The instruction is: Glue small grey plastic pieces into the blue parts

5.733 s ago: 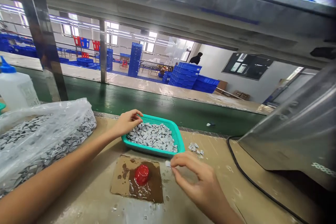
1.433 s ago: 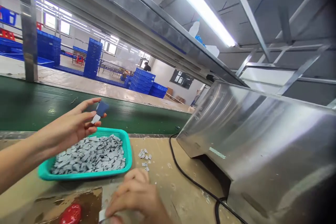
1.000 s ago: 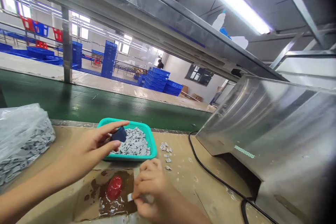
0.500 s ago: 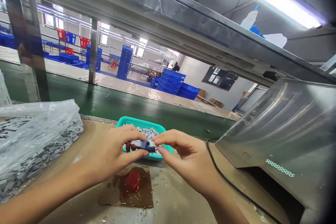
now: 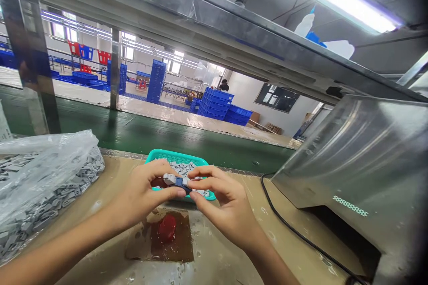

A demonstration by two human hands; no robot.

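Observation:
Over the near side of a turquoise basket (image 5: 200, 160), my left hand (image 5: 150, 189) and my right hand (image 5: 220, 196) hold a small dark blue and light grey part (image 5: 179, 181) between them. The left thumb and fingers pinch its left side and underside. My right fingertips and thumb close on its right end. Light grey pieces (image 5: 182, 168) lie in the basket behind the hands. A red lump (image 5: 167, 228) sits on a wet brown square (image 5: 182, 242) below the hands.
On the left, a clear plastic bag (image 5: 67, 156) holds grey pieces. A black cable (image 5: 284, 220) runs beside a metal housing (image 5: 344, 156) at the right. Behind the basket lies a green conveyor belt (image 5: 150, 136). A person (image 5: 224, 85) is far off.
My right hand has moved slightly left, and its fingers have shifted on the part's right end. The part appears tilted differently. The whole view has shifted slightly.

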